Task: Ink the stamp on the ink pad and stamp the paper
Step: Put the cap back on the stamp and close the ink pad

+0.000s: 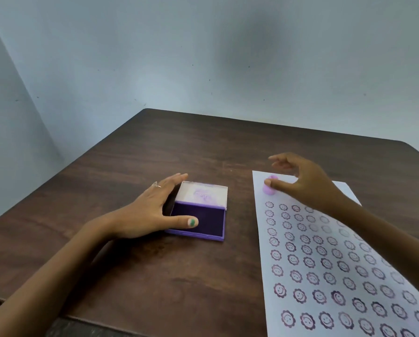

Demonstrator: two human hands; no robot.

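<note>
The ink pad [198, 215] lies on the dark wooden desk [155, 147], left of the paper [325, 263] and apart from it. Its case is purple and stands open: the lid is hinged at the far edge and folded back, with the pale inner face up. The dark inked surface faces upward in the near half. With the lid open, the long axis of the case runs from near to far, roughly parallel to the left edge of the paper. A faint purple mark shows on the inner face of the lid; no writing can be read there.

The left hand [150, 207] rests against the left side of the ink pad with the fingers extended and spread. The thumb, with a green nail, lies across the near left corner of the inked surface. A ring is visible on one finger.

The stamp [268, 188] is a small pale purple piece standing upright on the far left corner of the paper, long axis vertical, printing face down. The right hand [301, 181] hovers beside it with the fingers apart and loosely curled; the thumb tip touches or nearly touches the stamp, and no grip is closed on it.

The paper carries rows of purple flower-shaped smiling-face imprints. It bears no legible text.
</note>
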